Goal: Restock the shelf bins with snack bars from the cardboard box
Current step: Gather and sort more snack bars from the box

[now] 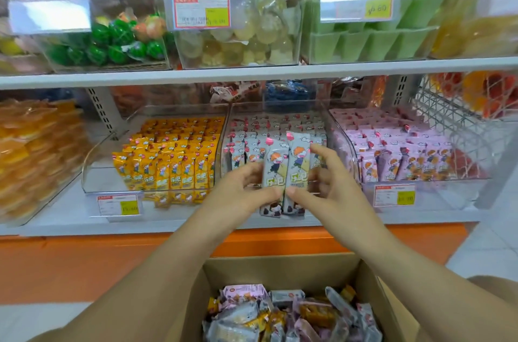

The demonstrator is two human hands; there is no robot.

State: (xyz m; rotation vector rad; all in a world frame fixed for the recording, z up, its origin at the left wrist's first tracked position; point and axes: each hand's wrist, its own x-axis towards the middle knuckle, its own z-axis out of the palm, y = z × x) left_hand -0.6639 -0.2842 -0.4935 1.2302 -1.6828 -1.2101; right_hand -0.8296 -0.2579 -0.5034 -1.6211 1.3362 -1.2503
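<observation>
Centre frame, snack bars (286, 173): glossy printed film wrappers, lightly crinkled. Mid-frame, shelf bins (98, 170): clear, smooth, glossy plastic. Bottom, cardboard box (280, 268): matt brown cardboard. Across the middle, shelf edge (252, 72): smooth white finish. Right, wire basket (448, 123): bare metal wire.

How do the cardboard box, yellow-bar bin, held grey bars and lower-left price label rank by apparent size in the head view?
1. cardboard box, though it is nearest the camera and cropped, so its lead is unsure
2. yellow-bar bin
3. grey bars
4. price label
</observation>
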